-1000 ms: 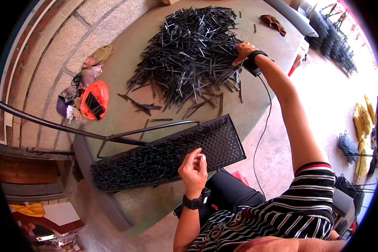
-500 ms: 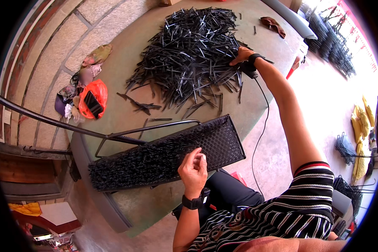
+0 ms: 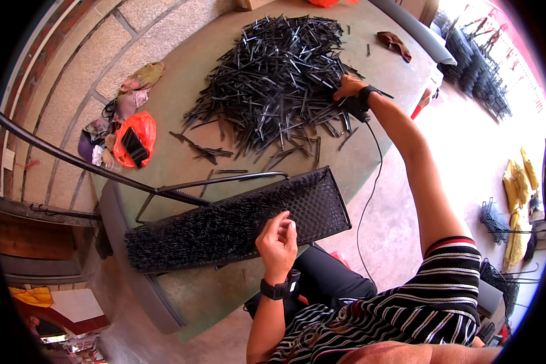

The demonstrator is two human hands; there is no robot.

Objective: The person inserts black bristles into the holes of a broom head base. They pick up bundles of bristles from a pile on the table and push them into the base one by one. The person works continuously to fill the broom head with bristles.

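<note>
A large heap of thin black sticks [image 3: 279, 79] lies on the far half of the green table [image 3: 182, 158]. My right hand [image 3: 347, 87], wearing a black wrist strap, is stretched out to the heap's right edge, its fingers curled around some sticks. Nearer to me a long black perforated panel [image 3: 321, 206] lies across the table, its left part bristling with stuck-in sticks [image 3: 188, 233]. My left hand [image 3: 277, 239], with a black watch, rests on the panel's near edge. Its fingertips are pinched together and I see nothing in them.
An orange bag [image 3: 136, 136] and crumpled cloths [image 3: 133, 91] sit at the table's left edge by the stone wall. A black metal rod frame [image 3: 182, 191] runs behind the panel. Stacked black wire racks [image 3: 473, 60] stand on the floor at right, and a thin cable [image 3: 370, 188] hangs from my right wrist.
My right hand has drawn back a little toward me along the heap's right edge. My left hand stays on the panel, barely shifted.
</note>
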